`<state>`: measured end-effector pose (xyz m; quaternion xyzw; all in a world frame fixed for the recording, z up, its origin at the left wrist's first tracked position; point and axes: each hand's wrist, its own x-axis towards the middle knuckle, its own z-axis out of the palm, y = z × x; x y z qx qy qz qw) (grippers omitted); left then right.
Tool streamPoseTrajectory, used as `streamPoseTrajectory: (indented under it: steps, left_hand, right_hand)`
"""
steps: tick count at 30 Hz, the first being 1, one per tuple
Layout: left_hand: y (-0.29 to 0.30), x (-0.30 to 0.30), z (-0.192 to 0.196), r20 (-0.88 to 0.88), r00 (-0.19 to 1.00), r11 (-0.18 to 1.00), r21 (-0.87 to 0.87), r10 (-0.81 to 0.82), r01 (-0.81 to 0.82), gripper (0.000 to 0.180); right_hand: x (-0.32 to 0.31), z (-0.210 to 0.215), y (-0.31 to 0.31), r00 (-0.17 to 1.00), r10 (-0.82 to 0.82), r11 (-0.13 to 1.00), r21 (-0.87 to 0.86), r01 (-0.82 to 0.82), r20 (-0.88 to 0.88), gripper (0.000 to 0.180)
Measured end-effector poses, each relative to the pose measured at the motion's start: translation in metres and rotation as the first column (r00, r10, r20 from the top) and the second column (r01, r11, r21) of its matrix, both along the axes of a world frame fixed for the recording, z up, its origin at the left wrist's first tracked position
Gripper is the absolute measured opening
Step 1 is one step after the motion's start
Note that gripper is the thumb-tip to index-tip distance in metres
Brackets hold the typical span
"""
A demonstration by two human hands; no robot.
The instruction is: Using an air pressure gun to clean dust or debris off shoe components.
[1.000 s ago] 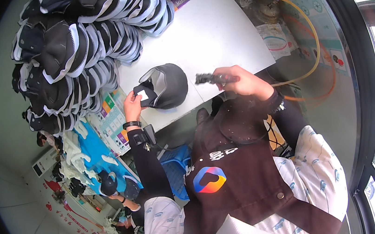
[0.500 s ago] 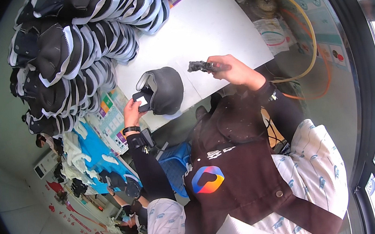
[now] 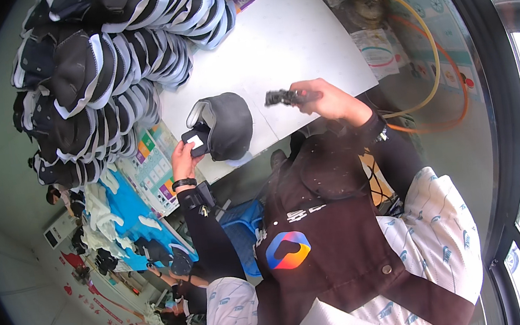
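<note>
On the near edge of the white table stands a black, curved, padded fabric piece (image 3: 230,127) with a pale grey lining. My left hand (image 3: 185,159) pinches its dark flap, which carries a small white patch (image 3: 196,142). The fingers are closed on the flap at the left side of the piece. To the right of it, my right hand (image 3: 327,98) is wrapped round a short black hand tool (image 3: 284,98). The tool points left toward the piece without touching it. Its exact kind cannot be made out.
Tall nested stacks of similar black pieces (image 3: 123,56) with pale edges fill the far left. The white table (image 3: 276,30) spreads ahead. Yellow and orange hoses (image 3: 435,56) loop at the right. A blue basket (image 3: 242,229) sits below the table; other people work at a blue-topped table (image 3: 129,211).
My right hand and the tool have shifted slightly right and nearer to me. My left hand keeps its hold on the flap, and the black piece has barely moved.
</note>
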<state>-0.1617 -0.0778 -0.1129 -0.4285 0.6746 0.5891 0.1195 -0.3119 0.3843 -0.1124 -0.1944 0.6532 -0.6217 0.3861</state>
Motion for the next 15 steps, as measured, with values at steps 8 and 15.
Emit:
streamPoseTrajectory:
  steps: [8,15]
  left_hand:
    - [0.009,-0.001,0.001,0.006,0.995,0.995,-0.009,0.101,-0.101,0.031]
    - [0.014,0.001,-0.004,-0.025,0.980,0.980,0.025,0.198,-0.197,0.026]
  right_hand:
    - [0.010,0.023,-0.020,0.983,-0.069,0.997,-0.055,0.061,-0.169,0.025]
    - [0.018,0.030,-0.024,0.978,0.133,0.989,-0.035,-0.140,-0.163,0.024]
